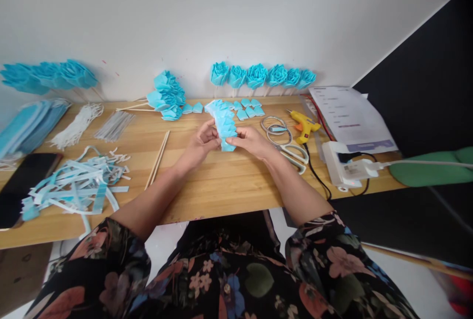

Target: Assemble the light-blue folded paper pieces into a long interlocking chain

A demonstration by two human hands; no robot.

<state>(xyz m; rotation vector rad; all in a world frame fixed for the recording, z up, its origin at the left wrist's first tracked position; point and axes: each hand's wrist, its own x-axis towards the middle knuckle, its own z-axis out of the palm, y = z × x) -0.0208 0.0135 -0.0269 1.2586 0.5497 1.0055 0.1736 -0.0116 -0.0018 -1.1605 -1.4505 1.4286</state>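
Between my two hands, above the middle of the wooden table, is a pleated strip of light blue fabric (224, 122) with a jagged, petal-like edge. My left hand (205, 138) pinches its left edge and lower end. On the right side, my right hand (248, 141) grips the lower end between thumb and fingers. Just beyond lie several small blue petal pieces (250, 110) with rounded tops. To the right of my right hand rest scissors (293, 155) and a roll of tape (274, 126). Two wooden sticks (157, 160) lie left of my left hand.
Blue fabric roses (256, 77) on sticks lean along the wall. A yellow glue gun (303, 124), its cord, a white power strip (342, 166) and a paper sheet (349, 117) occupy the right. Fabric scraps (76, 186), a phone (24, 186) and stacked blue masks (31, 124) fill the left.
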